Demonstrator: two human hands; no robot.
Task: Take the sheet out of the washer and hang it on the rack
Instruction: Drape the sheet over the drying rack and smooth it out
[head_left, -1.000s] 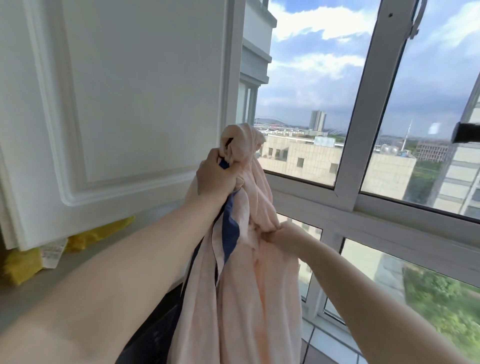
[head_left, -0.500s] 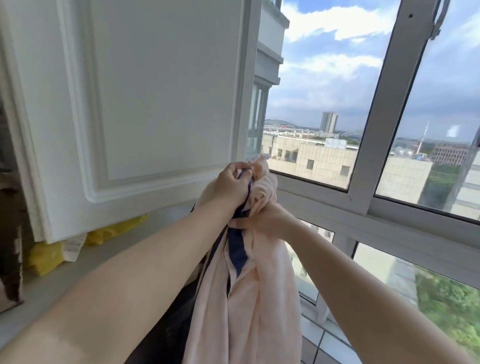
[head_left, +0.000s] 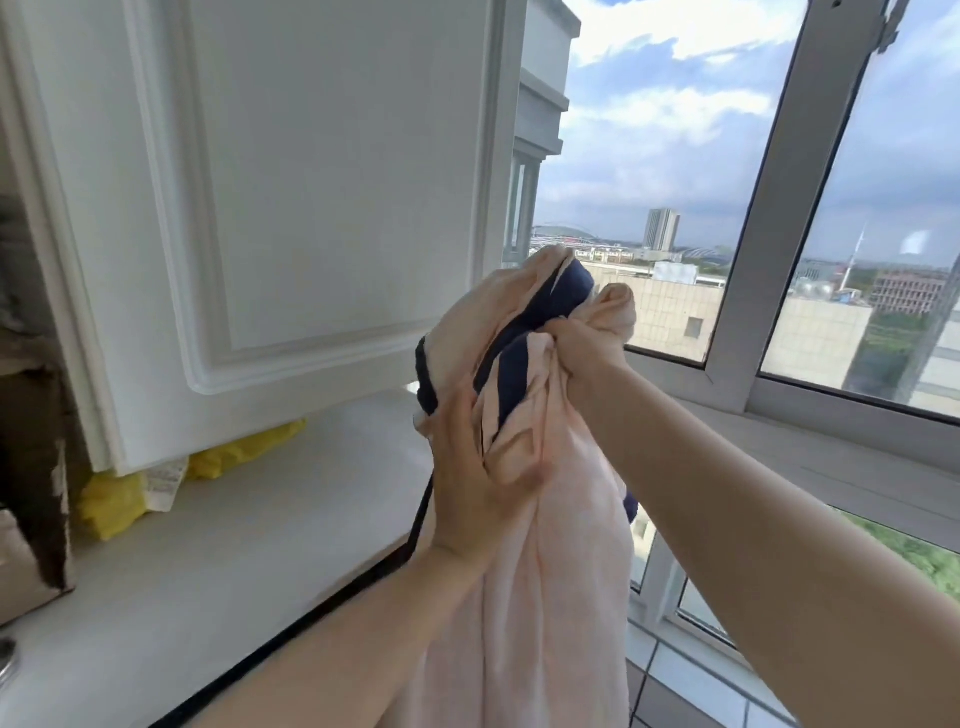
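since half a second ago the left hand (head_left: 478, 483) has dropped from the top of the bundle to a spot lower on it, and the right hand (head_left: 582, 353) has risen to take the top, so the two have swapped heights. the pink sheet (head_left: 550, 571) with its navy stripes (head_left: 511, 371) is bunched up in the air in front of the person, near the lower right corner of the white cabinet door (head_left: 291, 197), and its long tail hangs straight down out of the bottom of the view.

the right hand is closed tight in a fist round the gathered top of the sheet, with folds of pink cloth and a navy band bulging above its knuckles. the left hand lies against the near side of the sheet below that, its fingers spread along the folds and its thumb pressed into the cloth on the other side, pinching the cloth between them.

below the cabinet door runs a white worktop (head_left: 218, 561), and a yellow bag (head_left: 114, 501) with a printed label lies on it under the door's lower edge. right of the sheet a white window frame (head_left: 769, 208) crosses a view of buildings and cloudy sky.
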